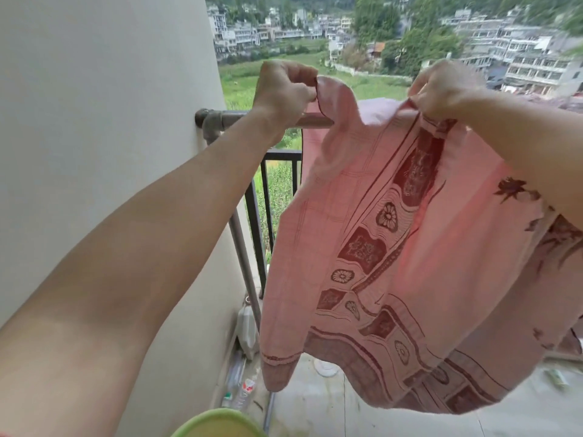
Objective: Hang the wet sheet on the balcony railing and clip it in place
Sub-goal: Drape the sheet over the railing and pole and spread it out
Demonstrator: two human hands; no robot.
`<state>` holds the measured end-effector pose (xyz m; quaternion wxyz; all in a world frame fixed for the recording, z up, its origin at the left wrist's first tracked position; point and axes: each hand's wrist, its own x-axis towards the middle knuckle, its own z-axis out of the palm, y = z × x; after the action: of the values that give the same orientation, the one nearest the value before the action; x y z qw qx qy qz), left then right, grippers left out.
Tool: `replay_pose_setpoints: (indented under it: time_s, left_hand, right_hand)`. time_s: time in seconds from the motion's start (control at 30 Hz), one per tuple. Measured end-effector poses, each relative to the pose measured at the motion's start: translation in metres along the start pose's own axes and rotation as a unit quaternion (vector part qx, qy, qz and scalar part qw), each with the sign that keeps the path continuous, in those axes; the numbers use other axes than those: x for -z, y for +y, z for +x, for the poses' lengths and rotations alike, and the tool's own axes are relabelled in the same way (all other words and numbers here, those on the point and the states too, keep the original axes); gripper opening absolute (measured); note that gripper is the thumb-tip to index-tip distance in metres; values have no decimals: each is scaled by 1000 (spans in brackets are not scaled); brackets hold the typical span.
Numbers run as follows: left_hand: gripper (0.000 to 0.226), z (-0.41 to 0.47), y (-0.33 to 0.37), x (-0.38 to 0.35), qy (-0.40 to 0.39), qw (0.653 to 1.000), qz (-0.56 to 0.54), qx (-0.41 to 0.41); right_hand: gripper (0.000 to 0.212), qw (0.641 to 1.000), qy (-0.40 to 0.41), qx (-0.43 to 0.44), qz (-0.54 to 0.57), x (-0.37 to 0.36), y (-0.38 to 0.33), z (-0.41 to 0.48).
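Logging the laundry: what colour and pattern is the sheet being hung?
Pink sheet with dark maroon floral and geometric border print, clearest in the head view.

Sheet (378,216): pink, printed with maroon flower medallions, ornamental panels and line borders. Railing (280,155): black bars. Pipe (220,116): grey metal. Wall (94,89): off-white, plain. Basin (220,413): light green rim, pale yellow interior. Floor (331,405): pale grey, mottled.

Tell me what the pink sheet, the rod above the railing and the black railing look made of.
Sheet: thin woven cloth, likely cotton, matte; it drapes in soft folds and light glows through. Rod: metal pipe, dull grey, threaded-looking fitting at the wall. Black railing: probably painted steel; square bars, even satin black.
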<state>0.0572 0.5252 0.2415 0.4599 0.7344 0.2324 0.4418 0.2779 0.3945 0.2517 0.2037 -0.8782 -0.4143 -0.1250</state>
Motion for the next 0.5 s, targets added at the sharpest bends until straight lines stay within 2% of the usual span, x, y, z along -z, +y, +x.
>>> replay_pose_setpoints:
  time_s: [0.07, 0.13, 0.23, 0.3, 0.37, 0.47, 0.5]
  left_hand:
    - [19, 4, -1, -5, -4, 1000, 20, -8]
    - [17, 12, -10, -4, 50, 998, 0, 31]
    - [14, 21, -20, 1, 136, 984, -51, 100]
    - [16, 29, -24, 8, 176, 978, -26, 112]
    - [25, 37, -30, 22, 232, 966, 45, 104]
    - [24, 36, -41, 52, 286, 943, 143, 90]
    - [23, 32, -45, 60, 291, 937, 173, 92]
  right_hand:
    - [31, 998, -35, 19, 44, -1, 4, -7]
    - [38, 987, -71, 42, 140, 1, 5, -17]
    - [52, 979, -90, 83, 161, 3, 10, -29]
    - [40, 980, -71, 95, 159, 2, 14, -32]
    - [29, 983, -26, 81, 161, 3, 13, -29]
    - [24, 988, 49, 61, 130, 1, 8, -23]
    - [25, 988, 46, 60, 133, -1, 6, -21]
